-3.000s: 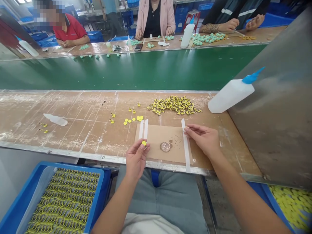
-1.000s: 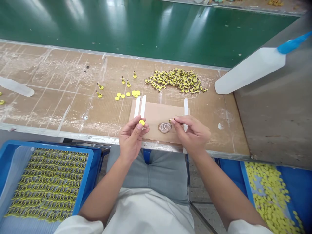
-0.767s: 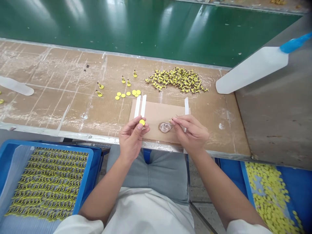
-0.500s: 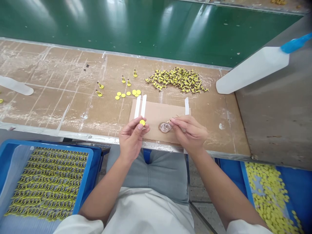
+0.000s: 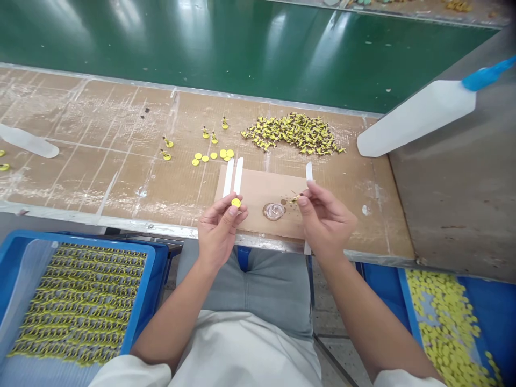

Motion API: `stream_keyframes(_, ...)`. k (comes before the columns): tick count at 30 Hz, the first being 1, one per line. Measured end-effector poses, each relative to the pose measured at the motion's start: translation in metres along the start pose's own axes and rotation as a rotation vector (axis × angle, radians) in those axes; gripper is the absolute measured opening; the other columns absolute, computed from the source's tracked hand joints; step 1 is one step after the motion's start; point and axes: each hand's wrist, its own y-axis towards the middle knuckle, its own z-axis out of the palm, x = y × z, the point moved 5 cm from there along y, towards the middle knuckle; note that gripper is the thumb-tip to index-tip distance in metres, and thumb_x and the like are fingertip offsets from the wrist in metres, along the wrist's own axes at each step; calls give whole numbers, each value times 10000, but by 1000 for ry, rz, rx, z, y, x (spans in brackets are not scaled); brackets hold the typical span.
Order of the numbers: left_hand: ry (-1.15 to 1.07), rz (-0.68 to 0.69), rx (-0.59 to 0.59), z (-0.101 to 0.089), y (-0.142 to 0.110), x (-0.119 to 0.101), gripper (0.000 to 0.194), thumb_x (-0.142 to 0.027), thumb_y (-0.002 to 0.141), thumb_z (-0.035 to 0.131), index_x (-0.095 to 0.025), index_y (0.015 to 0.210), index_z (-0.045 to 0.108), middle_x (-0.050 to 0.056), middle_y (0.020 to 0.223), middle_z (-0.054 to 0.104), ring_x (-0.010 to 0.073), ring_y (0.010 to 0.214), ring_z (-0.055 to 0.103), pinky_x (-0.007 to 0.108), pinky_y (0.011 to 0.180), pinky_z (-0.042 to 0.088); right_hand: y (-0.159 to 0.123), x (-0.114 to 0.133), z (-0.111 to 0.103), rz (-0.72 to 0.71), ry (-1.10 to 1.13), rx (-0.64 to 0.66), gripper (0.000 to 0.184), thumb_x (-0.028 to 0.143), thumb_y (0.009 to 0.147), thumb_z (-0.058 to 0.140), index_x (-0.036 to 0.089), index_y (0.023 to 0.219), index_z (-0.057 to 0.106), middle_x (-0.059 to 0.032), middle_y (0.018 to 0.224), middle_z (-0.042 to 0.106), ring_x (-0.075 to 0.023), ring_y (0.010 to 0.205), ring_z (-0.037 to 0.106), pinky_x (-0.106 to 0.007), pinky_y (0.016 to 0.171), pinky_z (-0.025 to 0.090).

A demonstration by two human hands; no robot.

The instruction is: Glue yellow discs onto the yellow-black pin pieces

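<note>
My left hand (image 5: 219, 228) pinches a small round yellow base (image 5: 236, 203) between thumb and fingers, its flat face turned up. In the fingertips of my right hand (image 5: 328, 217) is a tiny yellow-and-dark figurine (image 5: 296, 199), partly covered by the fingers. Between the hands, a glossy puddle of clear glue (image 5: 274, 211) lies on a cardboard sheet (image 5: 262, 183) taped down with white strips (image 5: 238, 174). Beyond the sheet lie several loose yellow bases (image 5: 213, 155). A heap of figurines (image 5: 296, 131) is spread farther back, and several figurines on bases (image 5: 214, 137) stand to its left.
A white bottle with a blue nozzle (image 5: 419, 118) leans at the right by a grey panel. At lower left, a blue tray (image 5: 149, 290) holds rows of figurines. Many yellow bases (image 5: 447, 317) fill a container at lower right. A green wall (image 5: 242, 54) rises behind the table.
My right hand has moved right and slightly up, away from the glue puddle, with the figurine now showing at its fingertips. My left hand stays nearly still with the yellow base.
</note>
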Motion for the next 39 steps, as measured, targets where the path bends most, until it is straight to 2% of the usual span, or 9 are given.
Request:
stream_keyframes(5, -8, -30, -4, -2, -6, 0, 230, -239, 774, 822, -246, 1002, 793, 37, 1000, 785, 104, 815, 746, 166, 759, 604, -3, 5, 0, 266, 148, 53, 169, 308, 874, 745, 263, 1034, 775, -35, 1004, 751, -166, 909, 695, -319, 857, 576)
stream_keyframes(8, -34, -38, 21, 3, -15, -1, 209, -243, 797, 803, -255, 1005, 791, 25, 975, 786, 116, 845, 749, 185, 776, 609, -10, 19, 1, 329, 284, 75, 151, 266, 873, 752, 283, 1022, 774, -19, 983, 751, -138, 882, 691, -265, 822, 570)
stream_keyframes(12, -67, -16, 75, 18, -33, -5, 181, -248, 830, 774, -269, 1008, 790, 17, 960, 790, 152, 930, 746, 296, 918, 599, -21, 50, 7, 247, 343, 102, 167, 165, 871, 736, 278, 988, 777, -27, 968, 744, -162, 914, 694, -302, 848, 569)
stream_keyframes(17, -57, -26, 159, 38, -52, -10, 199, -235, 866, 734, -274, 1055, 783, 40, 1022, 789, 173, 997, 735, 300, 928, 591, -33, 76, 18, 180, 372, 108, 218, 120, 884, 699, 289, 999, 776, -30, 960, 739, -192, 901, 705, -368, 828, 601)
stream_keyframes(21, -9, 2, 141, 41, -57, -14, 202, -238, 857, 741, -289, 1047, 788, 44, 1064, 784, 213, 1027, 731, 350, 927, 602, -40, 79, 24, 179, 430, 74, 249, 122, 899, 677, 310, 1032, 770, -20, 968, 730, -189, 917, 707, -359, 792, 622)
stream_keyframes(26, 15, -20, 105, 39, -59, -14, 200, -272, 826, 774, -283, 1024, 797, 56, 1033, 792, 243, 1015, 737, 397, 931, 606, -44, 78, 23, 145, 345, 54, 235, 116, 873, 707, 299, 1000, 780, -30, 947, 725, -189, 896, 699, -346, 744, 627)
stream_keyframes(34, 27, -28, 58, 33, -59, -11, 220, -258, 797, 803, -277, 1017, 798, 45, 1015, 800, 191, 961, 748, 302, 903, 602, -44, 78, 24, 139, 352, 88, 256, 95, 873, 705, 290, 1021, 779, -30, 958, 726, -178, 894, 701, -318, 735, 627)
stream_keyframes(39, 32, -27, 68, 33, -58, -10, 207, -268, 804, 798, -278, 1011, 800, 43, 1014, 800, 188, 965, 747, 297, 904, 599, -44, 76, 24, 137, 338, 97, 245, 105, 874, 711, 296, 1011, 781, -27, 951, 726, -178, 884, 702, -319, 732, 630)
